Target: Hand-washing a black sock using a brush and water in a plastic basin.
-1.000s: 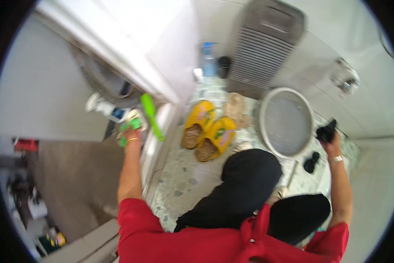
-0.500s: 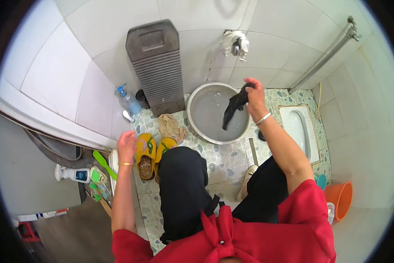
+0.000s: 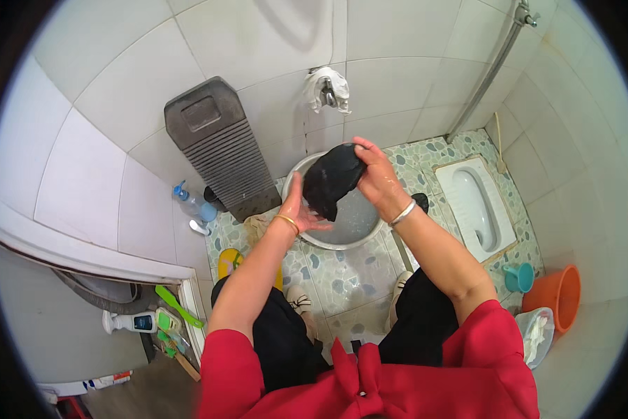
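Note:
A wet-looking black piece of cloth hangs over the metal basin, which holds greyish water. My right hand grips the cloth by its upper right edge, thumb on top. My left hand is beside the cloth's lower left side with thumb and fingers spread; whether it touches the cloth I cannot tell. The exact kind of garment does not show. The cloth and my hands cover part of the basin's far left side.
A dark washboard leans on the wall left of the basin, near a blue pump bottle. A cloth-wrapped tap juts from the wall. On the right are a squat toilet, a teal cup and an orange bucket.
My left hand has come from over the yellow slippers to the cloth. The right hand has shifted left with the cloth, which now looks wider. The view has turned and shifted.

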Tool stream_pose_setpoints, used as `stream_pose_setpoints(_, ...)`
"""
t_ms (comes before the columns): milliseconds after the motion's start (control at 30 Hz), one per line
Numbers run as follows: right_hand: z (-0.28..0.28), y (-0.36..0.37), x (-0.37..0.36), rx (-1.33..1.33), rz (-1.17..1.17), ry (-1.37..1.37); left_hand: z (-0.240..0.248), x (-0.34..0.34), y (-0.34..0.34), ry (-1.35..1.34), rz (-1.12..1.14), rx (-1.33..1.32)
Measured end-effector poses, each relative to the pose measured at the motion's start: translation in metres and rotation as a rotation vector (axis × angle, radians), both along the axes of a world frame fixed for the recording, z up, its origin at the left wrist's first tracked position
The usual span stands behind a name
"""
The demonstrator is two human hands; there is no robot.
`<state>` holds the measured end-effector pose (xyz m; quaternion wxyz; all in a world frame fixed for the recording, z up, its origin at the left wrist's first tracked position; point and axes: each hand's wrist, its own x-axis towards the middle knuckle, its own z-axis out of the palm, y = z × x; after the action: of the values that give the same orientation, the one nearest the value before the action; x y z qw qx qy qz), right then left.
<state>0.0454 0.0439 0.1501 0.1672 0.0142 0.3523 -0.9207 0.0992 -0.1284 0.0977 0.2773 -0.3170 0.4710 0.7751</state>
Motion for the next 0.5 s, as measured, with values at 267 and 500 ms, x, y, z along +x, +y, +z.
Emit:
stream_pose_setpoints(267, -0.033, 0.009, -0.019, 0.428, -0.079, 0.077, 0.016, -0.039, 0.017, 0.484, 0.332, 0.444)
stream_pose_setpoints(500, -0.023, 0.000, 0.006, 0.228, 0.326, -0.488, 0.048, -0.031, 0.037, 0.767, 0.418, -0.144)
